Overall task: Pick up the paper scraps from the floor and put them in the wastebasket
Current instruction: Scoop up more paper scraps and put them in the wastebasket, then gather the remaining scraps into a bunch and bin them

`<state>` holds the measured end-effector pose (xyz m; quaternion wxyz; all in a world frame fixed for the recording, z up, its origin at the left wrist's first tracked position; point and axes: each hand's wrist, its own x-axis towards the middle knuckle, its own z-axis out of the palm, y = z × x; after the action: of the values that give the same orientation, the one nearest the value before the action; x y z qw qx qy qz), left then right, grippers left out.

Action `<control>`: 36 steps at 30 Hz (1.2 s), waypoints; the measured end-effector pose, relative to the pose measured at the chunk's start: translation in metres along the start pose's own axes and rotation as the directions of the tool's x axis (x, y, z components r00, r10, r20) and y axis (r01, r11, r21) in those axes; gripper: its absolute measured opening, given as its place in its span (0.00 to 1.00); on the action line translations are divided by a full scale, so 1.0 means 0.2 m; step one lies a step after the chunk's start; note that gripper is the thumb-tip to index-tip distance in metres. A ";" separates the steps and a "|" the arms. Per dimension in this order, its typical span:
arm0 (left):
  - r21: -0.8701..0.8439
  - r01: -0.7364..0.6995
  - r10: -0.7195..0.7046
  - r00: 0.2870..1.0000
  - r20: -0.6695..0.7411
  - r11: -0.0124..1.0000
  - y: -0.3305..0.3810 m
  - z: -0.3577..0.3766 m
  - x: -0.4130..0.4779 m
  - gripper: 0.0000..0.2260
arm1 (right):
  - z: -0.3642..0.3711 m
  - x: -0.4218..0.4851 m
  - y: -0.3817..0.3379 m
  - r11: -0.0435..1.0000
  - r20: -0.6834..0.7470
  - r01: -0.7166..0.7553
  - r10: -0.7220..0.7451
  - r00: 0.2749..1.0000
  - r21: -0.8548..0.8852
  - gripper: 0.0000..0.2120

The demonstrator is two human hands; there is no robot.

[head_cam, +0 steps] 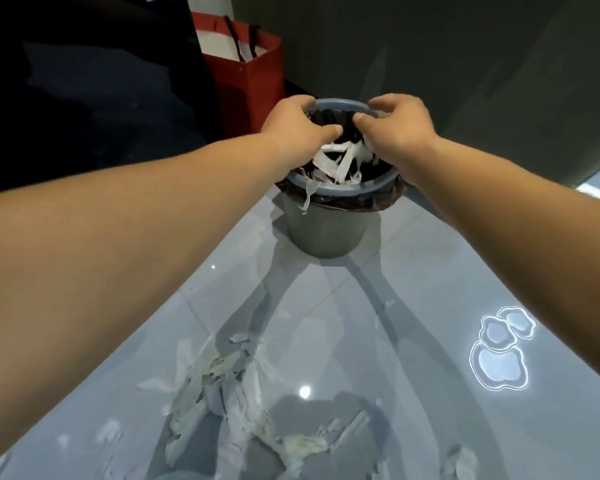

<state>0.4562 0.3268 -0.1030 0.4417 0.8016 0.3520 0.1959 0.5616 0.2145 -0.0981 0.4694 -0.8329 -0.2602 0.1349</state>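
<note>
**Dropping a load into the basket**

White scraps (340, 161) lie in the basket (326, 223), one draped over its near rim; many more litter the floor (413, 271) nearer the camera. Both hands, left (300, 128) and right (397, 124), hover over the opening with fingers loosely spread, seemingly letting go. Next, reach back for the floor pile. The undersides of the palms are hidden.

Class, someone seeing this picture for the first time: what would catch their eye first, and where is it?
Two bare hands, left hand and right hand, meet over the grey wastebasket at centre, with white paper strips beneath them inside. A heap of paper scraps lies on the glossy floor nearer the camera.
</note>
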 end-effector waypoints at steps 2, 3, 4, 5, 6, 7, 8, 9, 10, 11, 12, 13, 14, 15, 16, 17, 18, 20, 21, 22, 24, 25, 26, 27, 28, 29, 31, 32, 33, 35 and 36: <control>-0.047 -0.019 0.018 1.000 -0.018 0.999 -0.01 -0.03 -0.07 0.25 | -0.04 -0.05 0.02 0.999 -0.037 0.044 -0.044 0.998 -0.004 0.14; -0.072 -0.028 0.026 0.999 -0.035 0.997 -0.03 -0.04 -0.11 0.21 | -0.07 -0.09 0.05 0.998 -0.051 0.060 -0.060 0.997 0.001 0.10; -0.077 -0.045 0.040 0.997 -0.067 0.996 -0.05 -0.05 -0.16 0.16 | -0.09 -0.15 0.08 0.997 -0.065 0.078 -0.077 0.995 0.009 0.07; -0.074 -0.052 0.044 0.994 -0.096 0.996 -0.09 -0.06 -0.22 0.13 | -0.11 -0.21 0.13 0.996 -0.065 0.086 -0.085 0.994 0.016 0.04; -0.080 -0.038 0.029 0.994 -0.108 0.996 -0.14 -0.06 -0.28 0.13 | -0.12 -0.29 0.20 0.997 -0.046 0.077 -0.076 0.996 0.012 0.05; -0.086 -0.005 -0.004 0.994 -0.106 0.996 -0.22 -0.06 -0.34 0.14 | -0.13 -0.36 0.28 0.999 -0.001 0.050 -0.050 0.999 -0.004 0.06; -0.085 0.044 -0.052 0.995 -0.090 0.995 -0.32 -0.03 -0.40 0.15 | -0.13 -0.43 0.39 0.999 0.065 0.004 -0.001 0.998 -0.037 0.06; -0.069 0.107 -0.111 0.992 -0.058 0.992 -0.44 0.00 -0.48 0.15 | -0.12 -0.50 0.52 0.995 0.142 -0.060 0.072 0.987 -0.082 0.06; -0.039 0.174 -0.174 0.985 -0.009 0.984 -0.57 0.03 -0.55 0.14 | -0.10 -0.56 0.64 0.984 0.214 -0.124 0.150 0.965 -0.132 0.06; 0.006 0.237 -0.237 0.970 0.054 0.972 -0.70 0.07 -0.62 0.13 | -0.08 -0.62 0.75 0.967 0.270 -0.179 0.223 0.937 -0.179 0.06; 0.061 0.292 -0.297 0.947 0.121 0.954 -0.82 0.11 -0.69 0.12 | -0.05 -0.65 0.87 0.948 0.309 -0.217 0.283 0.908 -0.231 0.08; 0.108 0.337 -0.352 0.918 0.182 0.935 -0.93 0.15 -0.77 0.12 | -0.02 -0.69 0.97 0.931 0.332 -0.240 0.326 0.885 -0.274 0.11; 0.133 0.371 -0.392 0.891 0.227 0.919 -1.03 0.18 -0.84 0.13 | 0.01 -0.70 1.04 0.916 0.336 -0.250 0.353 0.873 -0.314 0.14; 0.133 0.383 -0.405 0.876 0.260 0.914 -1.10 0.21 -0.91 0.14 | 0.04 -0.71 1.10 0.908 0.333 -0.246 0.361 0.871 -0.338 0.17; 0.132 0.366 -0.388 0.882 0.267 0.921 -1.16 0.23 -0.97 0.15 | 0.07 -0.72 1.16 0.899 0.311 -0.236 0.358 0.880 -0.368 0.20; 0.138 0.312 -0.337 0.909 0.246 0.940 -1.19 0.24 -1.01 0.16 | 0.10 -0.71 1.19 0.889 0.282 -0.205 0.337 0.898 -0.409 0.22; 0.168 0.247 -0.280 0.937 0.210 0.954 -1.21 0.25 -1.05 0.18 | 0.13 -0.72 1.22 0.874 0.261 -0.169 0.313 0.913 -0.455 0.23; 0.227 0.153 -0.186 0.973 0.133 0.962 -1.22 0.23 -1.11 0.22 | 0.18 -0.73 1.25 0.869 0.254 -0.111 0.260 0.932 -0.483 0.20; 0.240 0.133 -0.163 0.981 0.109 0.962 -1.21 0.22 -1.13 0.24 | 0.21 -0.74 1.25 0.877 0.270 -0.078 0.230 0.935 -0.475 0.16; 0.250 0.139 -0.168 0.981 0.096 0.958 -1.23 0.19 -1.16 0.26 | 0.25 -0.75 1.25 0.883 0.291 -0.039 0.196 0.937 -0.468 0.12; 0.275 0.163 -0.199 0.974 0.108 0.947 -1.24 0.15 -1.18 0.30 | 0.27 -0.78 1.24 0.876 0.317 0.018 0.156 0.935 -0.482 0.06; 0.296 0.183 -0.227 0.966 0.123 0.937 -1.26 0.12 -1.21 0.32 | 0.30 -0.80 1.22 0.875 0.337 0.034 0.150 0.930 -0.483 0.06; 0.299 0.202 -0.251 0.959 0.134 0.933 -1.28 0.10 -1.22 0.33 | 0.31 -0.82 1.21 0.877 0.353 0.029 0.162 0.922 -0.479 0.06; 0.287 0.223 -0.270 0.953 0.138 0.932 -1.30 0.06 -1.25 0.34 | 0.32 -0.85 1.18 0.884 0.377 0.019 0.180 0.909 -0.467 0.07; 0.267 0.240 -0.283 0.950 0.132 0.933 -1.32 0.02 -1.28 0.36 | 0.34 -0.87 1.14 0.899 0.403 0.003 0.193 0.895 -0.438 0.07; 0.264 0.240 -0.282 0.950 0.134 0.934 -1.33 -0.01 -1.30 0.38 | 0.36 -0.90 1.10 0.916 0.426 -0.011 0.196 0.883 -0.400 0.07; 0.314 0.230 -0.293 0.941 0.169 0.921 -1.38 -0.07 -1.34 0.45 | 0.44 -0.99 0.98 0.953 0.519 0.034 0.133 0.845 -0.300 0.06; 0.354 0.215 -0.301 0.930 0.209 0.910 -1.39 -0.08 -1.35 0.50 | 0.47 -1.03 0.93 0.969 0.568 0.070 0.079 0.819 -0.236 0.06; 0.396 0.203 -0.317 0.915 0.248 0.896 -1.41 -0.09 -1.35 0.55 | 0.50 -1.07 0.89 0.980 0.617 0.098 0.030 0.786 -0.172 0.06; 0.472 0.211 -0.371 0.886 0.277 0.856 -1.45 -0.13 -1.38 0.61 | 0.63 -1.16 0.80 0.987 0.696 0.107 0.006 0.718 -0.119 0.05; 0.495 0.225 -0.399 0.873 0.281 0.839 -1.46 -0.14 -1.39 0.63 | 0.70 -1.19 0.78 0.986 0.719 0.118 0.005 0.696 -0.121 0.04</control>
<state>0.1365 0.2426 -0.3357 0.3303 0.8338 0.4250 -0.1223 0.3463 0.1141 -0.3088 0.2679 -0.7406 -0.4575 0.4128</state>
